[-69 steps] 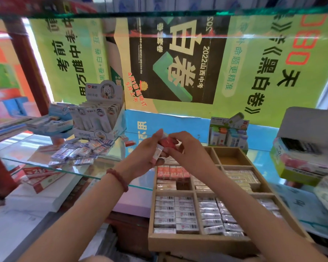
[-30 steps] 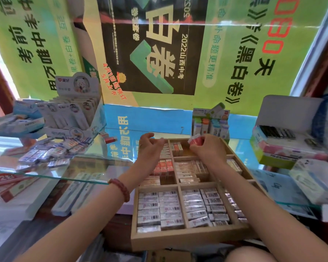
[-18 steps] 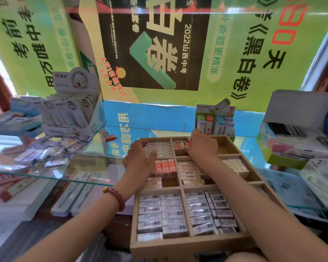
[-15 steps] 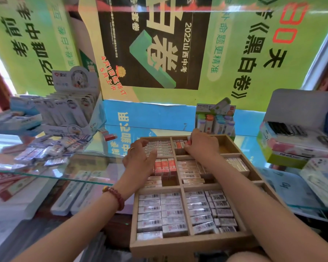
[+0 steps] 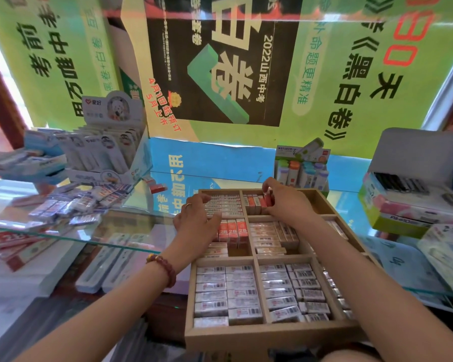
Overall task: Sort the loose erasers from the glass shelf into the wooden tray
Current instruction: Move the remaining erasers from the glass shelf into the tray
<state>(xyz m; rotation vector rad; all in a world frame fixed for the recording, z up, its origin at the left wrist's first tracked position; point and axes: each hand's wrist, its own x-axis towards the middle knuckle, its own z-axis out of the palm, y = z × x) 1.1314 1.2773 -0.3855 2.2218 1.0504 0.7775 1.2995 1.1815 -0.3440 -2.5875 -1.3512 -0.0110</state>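
Erasers (image 5: 71,205) in clear wrappers lie loose in a heap on the left of the glass shelf (image 5: 131,226). A stray red eraser (image 5: 156,187) lies apart from them, farther back and nearer the tray. The wooden tray (image 5: 270,335) sits right of centre, and the compartments in view are mostly packed. White barcode-labelled pieces fill the near row, red "2B" sleeves and beige ones the middle row, white and red ones the far row.

The right hand (image 5: 288,205) reaches over the far middle compartment. It pinches a red-sleeved eraser (image 5: 267,201) between thumb and fingertips, at the right end of the row of red ones standing there. The left hand (image 5: 198,220) hovers over the tray's left side with its fingers loosely bent and nothing in them (a ring (image 5: 188,204) on one finger, a bead bracelet (image 5: 165,270) on the wrist). It covers part of the "2B" compartment.

Behind the heap stands a display box (image 5: 105,152) of white-and-blue packs. A carton of capped sticks (image 5: 301,168) stands just beyond the tray's far edge, close to the right hand. Stacked stationery boxes (image 5: 408,205) fill the right side, and green posters (image 5: 324,74) cover the back.
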